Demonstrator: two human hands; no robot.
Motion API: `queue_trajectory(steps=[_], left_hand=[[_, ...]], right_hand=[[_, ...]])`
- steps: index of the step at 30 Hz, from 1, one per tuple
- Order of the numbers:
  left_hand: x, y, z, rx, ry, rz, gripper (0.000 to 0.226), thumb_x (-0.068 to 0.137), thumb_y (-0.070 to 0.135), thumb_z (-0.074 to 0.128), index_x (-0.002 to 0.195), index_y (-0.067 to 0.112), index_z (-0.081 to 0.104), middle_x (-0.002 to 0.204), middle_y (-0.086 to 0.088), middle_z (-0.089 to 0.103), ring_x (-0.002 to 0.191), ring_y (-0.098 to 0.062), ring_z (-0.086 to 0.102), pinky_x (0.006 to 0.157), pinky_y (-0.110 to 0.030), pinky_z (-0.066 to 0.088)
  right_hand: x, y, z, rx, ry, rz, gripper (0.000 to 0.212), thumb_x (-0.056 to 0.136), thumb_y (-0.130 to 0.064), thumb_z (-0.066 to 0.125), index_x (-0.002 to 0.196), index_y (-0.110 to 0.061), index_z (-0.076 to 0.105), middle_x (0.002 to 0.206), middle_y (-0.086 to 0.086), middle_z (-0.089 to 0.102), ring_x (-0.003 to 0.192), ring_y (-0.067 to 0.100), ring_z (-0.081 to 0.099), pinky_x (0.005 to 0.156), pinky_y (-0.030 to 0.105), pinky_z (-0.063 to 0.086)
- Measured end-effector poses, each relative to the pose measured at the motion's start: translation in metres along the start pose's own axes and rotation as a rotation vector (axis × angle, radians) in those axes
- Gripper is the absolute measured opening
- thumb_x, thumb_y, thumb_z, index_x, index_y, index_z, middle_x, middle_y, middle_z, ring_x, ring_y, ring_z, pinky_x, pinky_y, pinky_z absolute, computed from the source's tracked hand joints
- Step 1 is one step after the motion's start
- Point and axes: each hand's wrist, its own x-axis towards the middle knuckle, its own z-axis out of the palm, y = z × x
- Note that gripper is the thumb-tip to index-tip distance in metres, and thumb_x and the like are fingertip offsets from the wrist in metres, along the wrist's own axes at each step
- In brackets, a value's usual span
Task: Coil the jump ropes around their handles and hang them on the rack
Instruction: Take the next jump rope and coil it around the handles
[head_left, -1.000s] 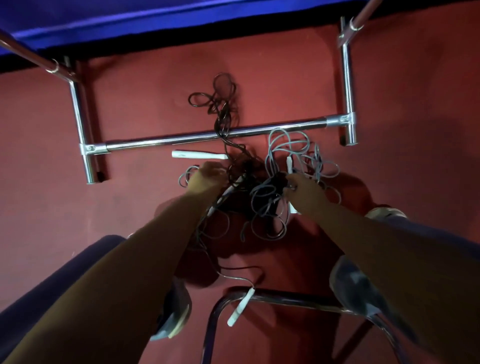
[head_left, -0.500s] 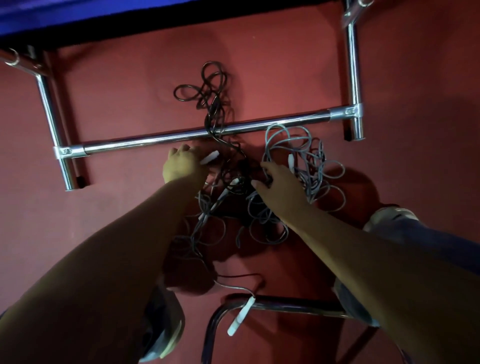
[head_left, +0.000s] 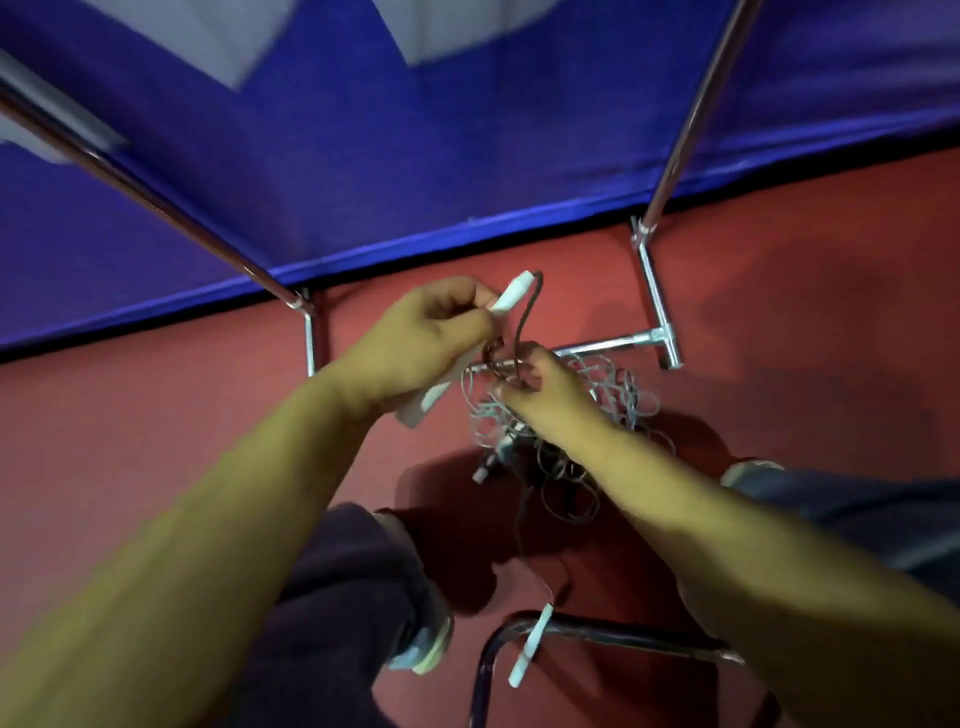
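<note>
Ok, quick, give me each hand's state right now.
Left hand: grips a white handle with dark rope trailing from it.
Right hand: pinches that rope above the rope tangle.

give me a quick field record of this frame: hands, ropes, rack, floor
left hand: grips white handles, lifted off the floor
right hand: pinches the dark cord below that handle
rope pile: grey and dark cords, tangled on the floor
loose handle: white, lying by a dark curved tube
rack: chrome bars, nothing hung in view
floor: red
</note>
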Motion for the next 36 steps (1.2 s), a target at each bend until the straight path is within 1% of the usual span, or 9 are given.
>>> queue_trajectory(steps=[5, 10, 13, 16, 18, 21, 27, 31, 36], left_hand=[[-0.078, 0.121, -0.021, -0.257, 0.201, 0.215, 0.007, 0.073, 0.017, 0.056, 0.078, 0.013, 0.06, 0.084, -0.003, 0.069, 0.089, -0.019, 0.061, 0.08, -0.037, 0.053], [-0.16, 0.23, -0.037, -0.599, 0.292, 0.479, 0.01, 0.082, 0.005, 0.046, 0.08, 0.008, 0.055, 0.085, -0.002, 0.068, 0.1, -0.026, 0.068, 0.081, -0.039, 0.056], [-0.192, 0.252, -0.03, -0.44, 0.369, 0.571, 0.018, 0.093, 0.001, 0.04, 0.083, 0.012, 0.051, 0.093, -0.004, 0.063, 0.088, -0.024, 0.071, 0.067, -0.032, 0.056], [-0.198, 0.241, -0.007, -0.235, 0.467, 0.444, 0.021, 0.091, -0.003, 0.045, 0.078, 0.014, 0.045, 0.079, -0.011, 0.057, 0.045, -0.009, 0.051, 0.043, -0.022, 0.037], [-0.193, 0.224, 0.009, -0.193, 0.431, 0.332, 0.016, 0.089, -0.004, 0.047, 0.081, 0.01, 0.048, 0.072, -0.014, 0.046, 0.038, -0.006, 0.038, 0.039, -0.018, 0.031], [-0.185, 0.207, 0.023, -0.133, 0.366, 0.24, 0.015, 0.088, -0.001, 0.058, 0.102, 0.004, 0.057, 0.064, -0.006, 0.047, 0.04, -0.004, 0.04, 0.042, -0.018, 0.035], [-0.169, 0.216, 0.039, -0.079, 0.192, 0.336, 0.05, 0.079, 0.011, 0.076, 0.123, 0.02, 0.053, 0.088, -0.001, 0.063, 0.066, 0.004, 0.056, 0.059, -0.023, 0.05], [-0.164, 0.241, 0.04, -0.188, 0.25, 0.36, 0.014, 0.072, 0.022, 0.072, 0.077, 0.016, 0.061, 0.056, 0.002, 0.053, 0.045, -0.005, 0.044, 0.045, -0.02, 0.033], [-0.168, 0.281, 0.032, -0.411, 0.288, 0.396, 0.013, 0.093, 0.01, 0.053, 0.08, 0.011, 0.054, 0.055, 0.001, 0.063, 0.043, -0.008, 0.041, 0.04, -0.019, 0.029]], right_hand=[[-0.066, -0.066, -0.043, 0.009, 0.023, -0.121, 0.006, 0.09, -0.014, 0.063, 0.09, -0.019, 0.06, 0.081, -0.004, 0.06, 0.073, 0.01, 0.054, 0.065, 0.019, 0.04], [-0.122, -0.109, -0.092, -0.084, 0.153, -0.21, 0.031, 0.093, -0.02, 0.06, 0.065, -0.023, 0.046, 0.062, -0.006, 0.046, 0.061, 0.011, 0.043, 0.064, 0.03, 0.035], [-0.146, -0.149, -0.121, 0.038, 0.22, -0.308, 0.029, 0.096, -0.016, 0.054, 0.068, -0.021, 0.051, 0.065, -0.002, 0.06, 0.057, 0.006, 0.056, 0.069, 0.033, 0.046], [-0.169, -0.192, -0.142, 0.085, 0.245, -0.426, 0.025, 0.096, -0.02, 0.053, 0.072, -0.021, 0.053, 0.066, 0.0, 0.063, 0.064, 0.014, 0.063, 0.07, 0.035, 0.05], [-0.186, -0.222, -0.152, 0.183, 0.251, -0.468, 0.024, 0.095, -0.024, 0.054, 0.072, -0.02, 0.054, 0.066, 0.004, 0.062, 0.065, 0.025, 0.061, 0.067, 0.04, 0.052], [-0.217, -0.264, -0.164, 0.324, 0.228, -0.524, 0.02, 0.098, -0.017, 0.051, 0.079, -0.016, 0.056, 0.074, 0.009, 0.063, 0.063, 0.018, 0.061, 0.055, 0.03, 0.053], [-0.257, -0.319, -0.171, 0.619, 0.021, -0.584, 0.019, 0.1, -0.018, 0.046, 0.087, -0.01, 0.056, 0.083, 0.011, 0.065, 0.073, 0.019, 0.065, 0.06, 0.028, 0.057], [-0.26, -0.336, -0.172, 0.922, -0.172, -0.6, 0.023, 0.101, -0.015, 0.039, 0.088, -0.006, 0.055, 0.07, 0.008, 0.07, 0.064, 0.016, 0.069, 0.054, 0.023, 0.057], [-0.242, -0.332, -0.194, 1.044, -0.026, -0.599, 0.015, 0.098, -0.005, 0.045, 0.093, -0.005, 0.059, 0.067, 0.005, 0.07, 0.063, 0.011, 0.069, 0.06, 0.018, 0.056]])
